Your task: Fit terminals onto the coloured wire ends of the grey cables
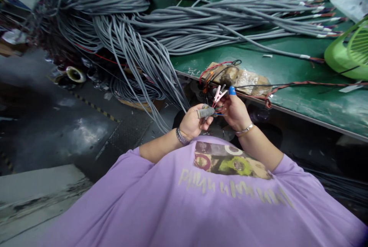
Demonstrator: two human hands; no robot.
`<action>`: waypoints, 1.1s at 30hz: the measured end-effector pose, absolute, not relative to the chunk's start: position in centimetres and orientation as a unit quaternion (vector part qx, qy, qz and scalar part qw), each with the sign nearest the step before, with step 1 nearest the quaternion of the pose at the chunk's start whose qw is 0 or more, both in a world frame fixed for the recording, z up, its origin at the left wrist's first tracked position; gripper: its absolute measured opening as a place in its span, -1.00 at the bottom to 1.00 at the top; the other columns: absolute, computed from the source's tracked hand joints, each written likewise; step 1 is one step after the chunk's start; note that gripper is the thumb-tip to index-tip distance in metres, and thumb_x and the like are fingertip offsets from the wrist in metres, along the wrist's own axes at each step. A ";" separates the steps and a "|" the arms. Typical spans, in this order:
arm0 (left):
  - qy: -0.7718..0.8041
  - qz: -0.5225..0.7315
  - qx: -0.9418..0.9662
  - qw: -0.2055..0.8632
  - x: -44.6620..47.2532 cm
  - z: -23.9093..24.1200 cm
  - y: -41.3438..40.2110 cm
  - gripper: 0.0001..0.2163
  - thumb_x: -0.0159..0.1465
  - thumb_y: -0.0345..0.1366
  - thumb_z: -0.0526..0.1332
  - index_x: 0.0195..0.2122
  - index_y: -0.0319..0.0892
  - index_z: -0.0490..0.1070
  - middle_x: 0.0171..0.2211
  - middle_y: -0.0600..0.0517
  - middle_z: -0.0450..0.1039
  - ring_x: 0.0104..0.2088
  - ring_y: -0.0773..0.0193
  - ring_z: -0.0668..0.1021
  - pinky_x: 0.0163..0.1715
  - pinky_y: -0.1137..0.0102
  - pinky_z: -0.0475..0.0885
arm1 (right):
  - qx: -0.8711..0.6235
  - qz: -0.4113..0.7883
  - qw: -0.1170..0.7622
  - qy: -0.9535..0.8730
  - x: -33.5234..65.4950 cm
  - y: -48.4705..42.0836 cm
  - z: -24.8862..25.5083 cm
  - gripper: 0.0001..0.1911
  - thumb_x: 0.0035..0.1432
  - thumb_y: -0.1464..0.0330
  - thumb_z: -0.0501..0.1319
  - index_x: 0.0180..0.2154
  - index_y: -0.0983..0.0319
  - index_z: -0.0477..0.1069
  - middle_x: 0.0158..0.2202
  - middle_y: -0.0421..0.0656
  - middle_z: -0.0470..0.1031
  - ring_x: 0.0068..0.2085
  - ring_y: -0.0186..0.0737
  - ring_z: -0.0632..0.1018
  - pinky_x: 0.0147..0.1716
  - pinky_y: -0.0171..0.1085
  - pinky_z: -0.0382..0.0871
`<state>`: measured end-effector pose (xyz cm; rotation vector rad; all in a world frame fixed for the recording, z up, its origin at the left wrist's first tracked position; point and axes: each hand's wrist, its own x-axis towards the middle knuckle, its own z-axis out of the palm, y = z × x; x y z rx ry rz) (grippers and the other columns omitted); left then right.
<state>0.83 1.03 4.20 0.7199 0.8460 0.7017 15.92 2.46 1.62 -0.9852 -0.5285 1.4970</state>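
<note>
My left hand, a worn grey cover on its thumb, is closed around the end of a cable at the front of my body. Thin coloured wires, red, blue and green among them, fan out from its fingertips. These wires reach my right hand, whose fingers are closed at their ends; a blue cover sits on its thumb. Just above the wires is a pale pink clip-like piece; whether a finger touches it I cannot tell. The fingers of the right hand are partly hidden.
Long grey cables lie across the green bench, and many hang over its edge at left. A taped bundle with red and black leads sits at the bench edge. At right stands a green plastic basket. Wire coils are below.
</note>
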 end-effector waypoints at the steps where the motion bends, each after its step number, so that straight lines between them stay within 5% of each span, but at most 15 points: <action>1: 0.395 0.326 0.330 0.793 0.9 4.2 1.1 -0.66 -0.02 -0.15 0.43 -0.43 -0.17 0.28 -0.69 0.14 0.37 -0.77 0.47 0.30 -0.80 0.58 0.05 | -0.435 0.630 0.599 -0.234 15.8 2.5 1.5 -0.44 0.11 -0.20 0.20 -0.35 0.19 0.46 -0.48 -0.22 0.45 -0.54 -0.40 0.33 -0.58 -0.36 0.19; 17: 0.410 0.298 0.309 0.805 1.1 3.7 1.4 -0.74 0.05 -0.22 0.36 -0.44 -0.17 0.26 -0.69 0.13 0.33 -0.78 0.46 0.28 -0.80 0.57 0.02 | -0.409 0.664 0.607 -0.154 14.7 3.6 1.7 -0.41 0.00 -0.22 0.28 -0.37 0.20 0.40 -0.54 -0.28 0.37 -0.54 -0.41 0.32 -0.56 -0.37 0.23; 26: 0.409 0.304 0.317 0.800 0.5 3.4 1.2 -0.69 0.02 -0.16 0.39 -0.43 -0.16 0.27 -0.69 0.16 0.31 -0.77 0.46 0.30 -0.79 0.57 0.03 | -0.412 0.679 0.565 -0.225 15.2 2.8 2.0 -0.32 0.04 -0.34 0.09 -0.36 0.15 0.41 -0.48 -0.22 0.46 -0.54 -0.36 0.38 -0.56 -0.35 0.28; 33: 0.410 0.355 0.370 0.754 0.5 4.0 0.1 -0.65 0.01 -0.11 0.41 -0.46 -0.16 0.26 -0.66 0.16 0.38 -0.76 0.48 0.33 -0.78 0.55 0.06 | -0.378 0.709 0.556 -0.212 15.9 2.3 2.4 -0.48 0.11 -0.17 0.23 -0.35 0.17 0.42 -0.43 -0.22 0.50 -0.52 -0.38 0.38 -0.56 -0.36 0.28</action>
